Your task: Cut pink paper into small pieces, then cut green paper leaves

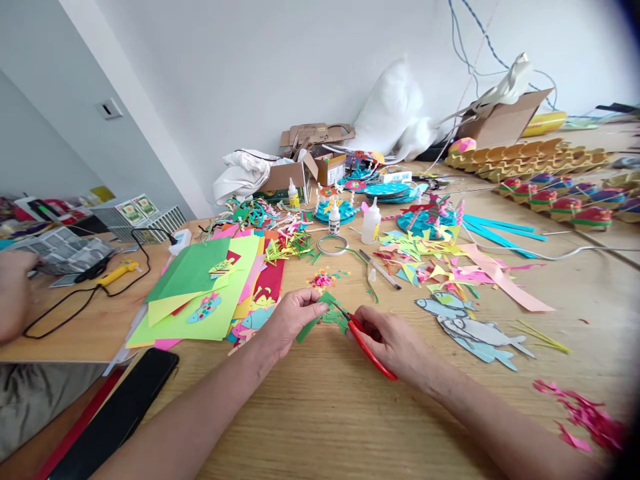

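Between thumb and fingers, my left hand [293, 319] pinches a piece of green paper [309, 328]. Red-handled scissors [367, 350] are gripped in my right hand [393, 337], their tips at the upper right edge of the green paper. Whether the blades are parted is too small to tell. Small green paper cuttings [334, 319] lie on the table just behind the scissor tips. A little farther back is a heap of tiny pink and orange paper bits [323, 279]. Left of my left hand, paper fish cutouts [257, 321] lie beside stacked coloured sheets [235, 267].
Grey-blue fish cutouts [475, 327] and yellow-green paper scraps [430, 243] lie to the right. Glue bottles [371, 223], a tape roll [333, 245] and a pen [380, 269] stand or lie behind my hands. A black phone [120, 407] is at lower left. Another person's hand [15, 293] shows at far left.
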`<state>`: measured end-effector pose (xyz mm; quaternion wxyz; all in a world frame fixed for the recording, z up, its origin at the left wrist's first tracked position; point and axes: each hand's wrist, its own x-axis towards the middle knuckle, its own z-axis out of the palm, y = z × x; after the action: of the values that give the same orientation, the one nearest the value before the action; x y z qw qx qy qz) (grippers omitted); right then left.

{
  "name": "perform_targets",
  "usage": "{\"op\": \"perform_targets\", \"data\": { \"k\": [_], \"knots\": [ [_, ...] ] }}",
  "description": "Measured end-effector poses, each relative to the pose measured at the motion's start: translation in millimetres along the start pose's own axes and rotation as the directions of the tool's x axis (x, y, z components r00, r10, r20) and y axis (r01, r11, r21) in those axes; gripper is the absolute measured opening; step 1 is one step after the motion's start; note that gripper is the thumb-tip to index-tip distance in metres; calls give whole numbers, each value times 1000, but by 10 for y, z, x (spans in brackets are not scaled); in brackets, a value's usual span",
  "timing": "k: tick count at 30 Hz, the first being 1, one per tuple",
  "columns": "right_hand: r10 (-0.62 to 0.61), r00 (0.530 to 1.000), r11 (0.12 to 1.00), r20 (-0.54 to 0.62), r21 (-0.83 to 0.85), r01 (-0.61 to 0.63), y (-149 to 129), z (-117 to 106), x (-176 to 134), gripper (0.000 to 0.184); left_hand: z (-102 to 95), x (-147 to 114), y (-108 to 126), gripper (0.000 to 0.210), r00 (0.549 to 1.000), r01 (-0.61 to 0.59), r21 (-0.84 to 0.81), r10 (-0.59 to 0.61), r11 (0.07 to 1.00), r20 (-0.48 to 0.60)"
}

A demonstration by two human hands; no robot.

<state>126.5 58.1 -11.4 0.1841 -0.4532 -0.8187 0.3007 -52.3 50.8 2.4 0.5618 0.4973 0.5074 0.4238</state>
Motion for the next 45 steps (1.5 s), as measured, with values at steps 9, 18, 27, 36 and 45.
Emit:
{"op": "perform_targets", "data": {
  "k": [9,18,27,36,45],
  "knots": [
    [9,1000,1000,20,-13,-8,12,5,-13,24,17,-1,-52,19,998,33,-7,-33,999,59],
    [2,999,998,33,-60,0,-8,-6,8,27,-28,18,-85,18,997,35,32,-38,999,73],
    [45,997,998,66,-56,-41,-5,-14,-5,27,-48,48,-107,18,996,34,26,-36,999,84],
    [47,999,849,-20,527,-29,82,56,39,26,101,-30,-85,18,994,40,142,-53,989,90],
    [60,996,715,-69,699,5,104,132,75,26,139,-18,-201,14,987,-38,239,-2,970,163]
  ]
}}
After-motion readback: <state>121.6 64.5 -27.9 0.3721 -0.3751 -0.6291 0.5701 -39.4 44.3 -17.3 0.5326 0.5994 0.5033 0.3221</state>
